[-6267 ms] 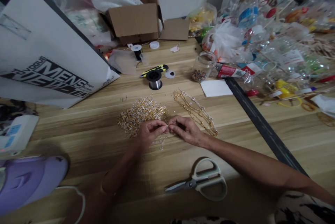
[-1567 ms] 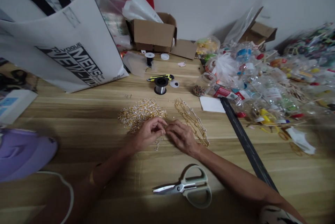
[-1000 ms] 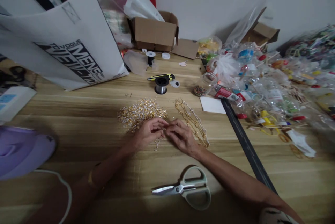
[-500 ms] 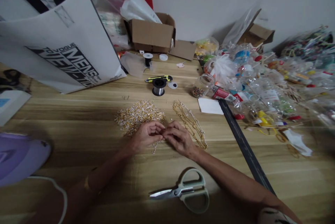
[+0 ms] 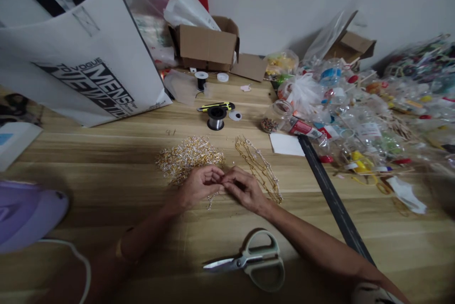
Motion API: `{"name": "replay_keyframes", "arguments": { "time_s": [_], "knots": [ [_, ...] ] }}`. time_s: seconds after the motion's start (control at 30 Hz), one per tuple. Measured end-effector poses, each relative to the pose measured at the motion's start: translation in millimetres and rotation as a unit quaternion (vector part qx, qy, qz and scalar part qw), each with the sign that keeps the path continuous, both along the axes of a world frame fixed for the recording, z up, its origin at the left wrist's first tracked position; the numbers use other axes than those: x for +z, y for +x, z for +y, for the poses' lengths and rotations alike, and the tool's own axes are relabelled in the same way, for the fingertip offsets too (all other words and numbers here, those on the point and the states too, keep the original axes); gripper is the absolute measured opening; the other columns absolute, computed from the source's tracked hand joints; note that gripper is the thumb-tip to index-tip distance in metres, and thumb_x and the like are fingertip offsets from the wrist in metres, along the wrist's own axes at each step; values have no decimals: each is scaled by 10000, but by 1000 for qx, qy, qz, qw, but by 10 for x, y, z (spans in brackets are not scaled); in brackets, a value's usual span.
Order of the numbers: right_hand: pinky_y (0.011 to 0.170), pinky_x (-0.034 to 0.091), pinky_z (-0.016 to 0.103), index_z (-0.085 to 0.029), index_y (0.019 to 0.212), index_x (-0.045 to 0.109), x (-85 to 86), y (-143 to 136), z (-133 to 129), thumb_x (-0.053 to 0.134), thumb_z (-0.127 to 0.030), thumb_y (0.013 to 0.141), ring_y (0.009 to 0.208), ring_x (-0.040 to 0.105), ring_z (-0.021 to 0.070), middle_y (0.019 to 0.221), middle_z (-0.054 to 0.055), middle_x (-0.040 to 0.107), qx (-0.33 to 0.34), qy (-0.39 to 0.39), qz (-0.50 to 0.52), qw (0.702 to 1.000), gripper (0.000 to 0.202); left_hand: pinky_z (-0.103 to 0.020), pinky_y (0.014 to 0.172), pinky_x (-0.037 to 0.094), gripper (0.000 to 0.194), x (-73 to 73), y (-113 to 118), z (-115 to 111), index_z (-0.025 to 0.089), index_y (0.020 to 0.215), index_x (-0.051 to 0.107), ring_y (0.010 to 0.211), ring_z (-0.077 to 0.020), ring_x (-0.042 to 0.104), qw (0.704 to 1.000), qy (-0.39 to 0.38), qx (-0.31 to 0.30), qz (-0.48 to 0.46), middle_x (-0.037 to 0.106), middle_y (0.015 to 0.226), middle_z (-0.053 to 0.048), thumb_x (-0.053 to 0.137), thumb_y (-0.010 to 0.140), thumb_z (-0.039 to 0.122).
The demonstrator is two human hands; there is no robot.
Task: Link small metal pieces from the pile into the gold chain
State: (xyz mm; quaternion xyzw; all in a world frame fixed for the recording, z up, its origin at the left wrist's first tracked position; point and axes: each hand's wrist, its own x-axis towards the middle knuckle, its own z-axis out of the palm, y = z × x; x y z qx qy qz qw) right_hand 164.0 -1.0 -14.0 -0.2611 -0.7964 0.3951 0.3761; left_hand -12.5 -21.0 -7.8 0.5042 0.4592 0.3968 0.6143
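Observation:
My left hand (image 5: 201, 184) and my right hand (image 5: 244, 188) meet fingertip to fingertip just above the wooden table. Both are closed in a pinch. A short silver chain (image 5: 209, 200) hangs below the left fingers, its upper end hidden by them. Whatever lies between the right fingertips is too small to make out. Behind the left hand spreads a heap of gold and silver chain pieces (image 5: 192, 154). Several gold and silver chains (image 5: 261, 171) lie stretched out beyond the right hand. Scissors (image 5: 249, 259) with pale handles rest in front of both hands.
Farther back are a wire spool (image 5: 216, 119), a yellow cutter knife (image 5: 216, 106), a jar of beads (image 5: 273, 118) and a cardboard box (image 5: 208, 47). A white bag (image 5: 85, 67) stands left, above a purple object (image 5: 30, 216). Plastic bottles (image 5: 355, 114) crowd the right, beside a black strip (image 5: 334, 197).
My hands stay together in nearly the same place, with only slight shifts of the right fingers. The chain still hangs under the left hand. The view has shifted very slightly.

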Motion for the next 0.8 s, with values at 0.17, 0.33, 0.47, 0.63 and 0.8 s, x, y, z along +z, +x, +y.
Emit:
{"name": "replay_keyframes", "arguments": {
  "time_s": [0.17,0.33,0.47,0.63,0.8],
  "knots": [
    [669,441,272,-166,824,591,-4,3,-3,524,-258,901,735,540,146,765,36,576,1,-11,0,1000,138,-235,658,479,276,-4,-13,2,118,851,586,661,-103,585,1000,2,5,10,615,696,5,729,616,148],
    [623,413,256,-163,794,571,-12,14,-4,517,-290,901,672,505,134,718,19,534,-27,-36,-11,999,175,-249,673,477,278,-30,-35,2,126,892,587,663,-112,588,1000,18,11,16,611,693,6,706,643,168],
    [602,400,244,-162,797,566,-1,15,4,509,-313,902,657,492,129,715,15,526,-41,-64,-20,997,192,-252,673,480,232,-39,-40,-3,137,884,593,677,-122,594,999,34,10,24,622,704,-5,684,681,203],
    [636,409,264,-169,806,566,-6,16,20,495,-293,908,694,502,142,751,27,538,-43,-39,-20,998,175,-243,666,482,139,1,-34,-8,125,784,620,674,-124,597,999,33,13,39,642,711,-22,677,688,207],
    [704,436,297,-177,846,566,-35,23,20,497,-235,904,781,538,163,818,50,572,-31,8,-10,999,107,-228,634,472,68,5,-24,-6,122,710,640,644,-122,594,997,29,22,64,645,662,-12,662,676,176]
  ]
}}
